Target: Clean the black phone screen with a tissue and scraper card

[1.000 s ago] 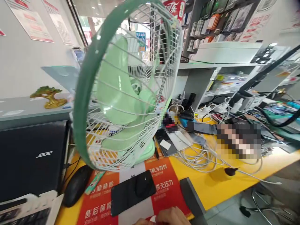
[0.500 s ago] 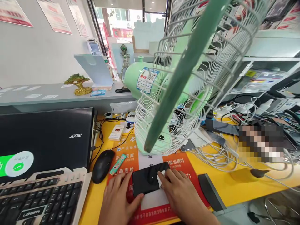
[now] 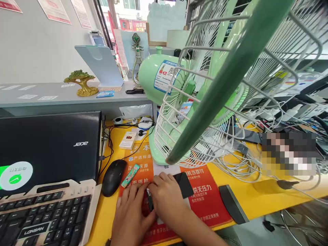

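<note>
A black smartphone [image 3: 185,185] lies screen up on a red and orange printed mat [image 3: 207,205]. My left hand [image 3: 132,208] grips its left end, fingers along the far side and thumb along the near edge. My right hand [image 3: 165,194] rests over the left half of the screen with fingers curled down, close against the left fingers. Only a scrap of the crumpled white tissue [image 3: 148,192] in its fingertips shows; the rest is hidden under the hand.
A green desk fan [image 3: 159,75] with a wire cage looms over the mat. To the left are a black mouse [image 3: 114,177], a small green packet [image 3: 130,175], a keyboard [image 3: 58,212] and an Acer laptop [image 3: 51,147]. A dark curved piece [image 3: 232,204] and tangled cables [image 3: 233,167] lie right.
My right hand has slid left across the phone with the tissue, from the right part of the screen to its left end. My left hand stays at the phone's left edge. The view has shifted slightly.
</note>
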The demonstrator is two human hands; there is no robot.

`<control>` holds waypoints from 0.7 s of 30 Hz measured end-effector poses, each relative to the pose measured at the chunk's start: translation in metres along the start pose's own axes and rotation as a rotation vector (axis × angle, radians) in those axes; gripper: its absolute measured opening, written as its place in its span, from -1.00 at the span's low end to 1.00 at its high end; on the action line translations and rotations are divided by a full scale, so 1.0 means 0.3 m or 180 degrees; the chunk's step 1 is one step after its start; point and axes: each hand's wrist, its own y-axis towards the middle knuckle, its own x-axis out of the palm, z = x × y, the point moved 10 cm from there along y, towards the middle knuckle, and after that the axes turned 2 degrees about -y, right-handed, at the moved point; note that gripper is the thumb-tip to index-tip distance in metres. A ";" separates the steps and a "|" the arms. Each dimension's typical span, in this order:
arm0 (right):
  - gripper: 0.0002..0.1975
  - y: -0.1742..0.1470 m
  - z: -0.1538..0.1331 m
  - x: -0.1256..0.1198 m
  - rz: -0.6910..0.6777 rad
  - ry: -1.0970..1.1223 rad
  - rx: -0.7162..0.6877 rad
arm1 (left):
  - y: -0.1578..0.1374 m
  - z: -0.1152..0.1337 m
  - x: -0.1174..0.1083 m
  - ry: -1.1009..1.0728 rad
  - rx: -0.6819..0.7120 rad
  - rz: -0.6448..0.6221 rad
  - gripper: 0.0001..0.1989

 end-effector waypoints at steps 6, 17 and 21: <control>-0.85 -0.009 0.085 -0.036 0.0125 -0.0011 0.0348 | 0.009 0.011 -0.014 -0.0156 -0.0019 -0.0020 -0.45; -0.88 -0.023 0.093 -0.023 0.0206 0.0413 0.0445 | 0.000 0.015 -0.019 -0.0112 0.0029 0.0073 -0.45; -0.89 0.000 0.047 -0.011 0.0133 0.0430 0.0230 | 0.005 0.010 -0.015 -0.0030 -0.0066 0.0000 -0.44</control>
